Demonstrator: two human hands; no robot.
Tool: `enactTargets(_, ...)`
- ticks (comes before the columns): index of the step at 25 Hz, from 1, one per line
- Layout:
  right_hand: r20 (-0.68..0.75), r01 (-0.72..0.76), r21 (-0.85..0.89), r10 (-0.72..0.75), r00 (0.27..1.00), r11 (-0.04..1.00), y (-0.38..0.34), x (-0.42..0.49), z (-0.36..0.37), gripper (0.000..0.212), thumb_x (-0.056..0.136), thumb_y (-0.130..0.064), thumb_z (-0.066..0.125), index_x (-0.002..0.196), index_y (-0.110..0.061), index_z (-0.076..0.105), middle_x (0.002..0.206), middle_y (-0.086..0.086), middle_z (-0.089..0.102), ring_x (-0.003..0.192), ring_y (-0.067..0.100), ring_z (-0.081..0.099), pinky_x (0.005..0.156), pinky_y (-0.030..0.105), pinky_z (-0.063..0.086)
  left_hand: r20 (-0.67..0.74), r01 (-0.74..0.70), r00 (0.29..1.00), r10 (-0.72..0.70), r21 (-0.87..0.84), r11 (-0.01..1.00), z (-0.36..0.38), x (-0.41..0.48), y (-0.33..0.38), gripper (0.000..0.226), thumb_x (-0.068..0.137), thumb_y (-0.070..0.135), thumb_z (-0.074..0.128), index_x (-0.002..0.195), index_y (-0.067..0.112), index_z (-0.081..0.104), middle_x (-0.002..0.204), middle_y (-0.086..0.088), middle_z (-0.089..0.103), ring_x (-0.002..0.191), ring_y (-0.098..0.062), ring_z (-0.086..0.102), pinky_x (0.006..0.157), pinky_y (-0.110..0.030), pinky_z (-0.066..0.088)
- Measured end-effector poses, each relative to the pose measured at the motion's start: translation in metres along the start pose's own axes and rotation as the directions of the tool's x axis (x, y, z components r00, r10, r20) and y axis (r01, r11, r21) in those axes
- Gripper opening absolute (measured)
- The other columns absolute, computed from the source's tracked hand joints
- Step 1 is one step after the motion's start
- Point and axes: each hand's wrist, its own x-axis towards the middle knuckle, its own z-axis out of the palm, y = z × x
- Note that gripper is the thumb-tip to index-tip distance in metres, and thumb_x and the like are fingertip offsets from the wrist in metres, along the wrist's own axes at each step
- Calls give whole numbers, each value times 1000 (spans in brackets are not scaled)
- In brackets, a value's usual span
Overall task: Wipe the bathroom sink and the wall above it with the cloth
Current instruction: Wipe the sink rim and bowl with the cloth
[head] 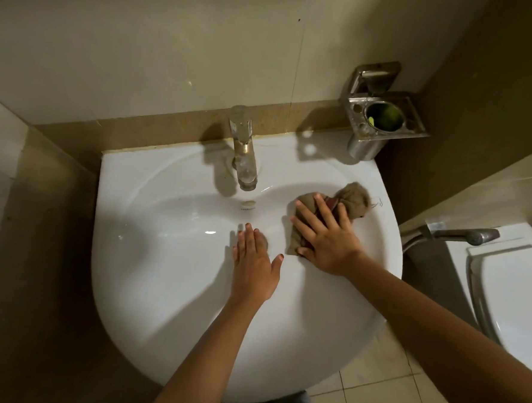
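Hands (254,264) (326,239) flat — cloth (354,195) under right (bunched).

Glossy white ceramic sink (159,288), shiny metal tap (245,165), rough brown cloth (349,197).

White sink (166,288), crumpled cloth (354,195) on right side

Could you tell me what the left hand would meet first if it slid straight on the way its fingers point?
Probably the rear slope of the sink at the overflow opening, directly ahead of the left hand; the tap spout hangs just beyond, likely above its path, though depth is hard to judge.
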Motion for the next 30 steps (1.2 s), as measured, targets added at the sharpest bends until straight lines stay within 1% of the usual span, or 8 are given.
enactTargets(5,-2,-78,293,82,997,953,-64,22,12,76,86,-58,41,150,-28,12,159,1,-6,141,40,-16,106,68,2,-64,65,996,-66,-17,998,-8,5,-35,73,95,39,40,149,8,1,158,-9,-12,145,-29,-9,117,-44,2)
enactTargets(8,12,12,408,-18,1000,913,-101,22,9,71,87,-54,41,150,-32,14,159,-3,0,142,37,-15,107,65,3,-49,91,995,-91,-2,996,-11,4,-37,72,95,40,39,148,7,3,158,-9,-10,145,-29,-8,116,-45,3)
enactTargets(11,-10,82,313,-83,996,946,-90,10,6,68,89,-59,38,148,-37,14,159,-8,5,144,35,-7,110,58,4,-18,79,997,-81,-61,995,-7,0,-17,72,95,40,40,149,9,4,158,-8,-8,146,-27,-8,117,-43,2)
enactTargets(18,-36,-158,-161,155,987,974,33,-34,-17,65,91,-65,23,148,-35,15,159,-6,-2,140,43,-14,110,61,2,58,-130,989,135,-75,989,-2,0,66,71,97,42,34,148,5,1,158,-10,-8,145,-24,-12,117,-42,-2)
enactTargets(21,-41,-255,-115,252,967,960,24,-55,-22,63,92,-60,28,147,-30,23,159,-1,4,142,42,-10,109,64,5,108,-152,982,155,-35,988,-3,-7,79,71,97,43,32,148,5,1,158,-11,-8,145,-24,-11,117,-43,-4)
enactTargets(25,15,-258,-85,260,965,962,8,-68,-22,62,91,-55,31,145,-24,30,158,4,14,142,43,-4,108,65,3,149,-108,982,113,-39,993,-4,-18,65,71,97,44,31,148,4,3,158,-11,-7,146,-24,-11,117,-44,-3)
enactTargets(28,84,-195,-35,197,977,980,-9,-59,-16,63,92,-55,33,146,-24,25,159,5,8,141,45,-5,109,62,-1,137,-49,989,50,-16,999,-8,-23,38,70,97,45,31,148,4,5,158,-12,-5,146,-26,-9,116,-45,-2)
enactTargets(30,128,-159,129,142,982,979,-36,-47,-12,63,92,-56,34,145,-25,25,159,3,6,141,44,-4,109,62,1,137,1,991,-2,7,1000,-9,-25,14,70,97,45,32,148,5,7,158,-13,-3,146,-28,-8,116,-45,-1)
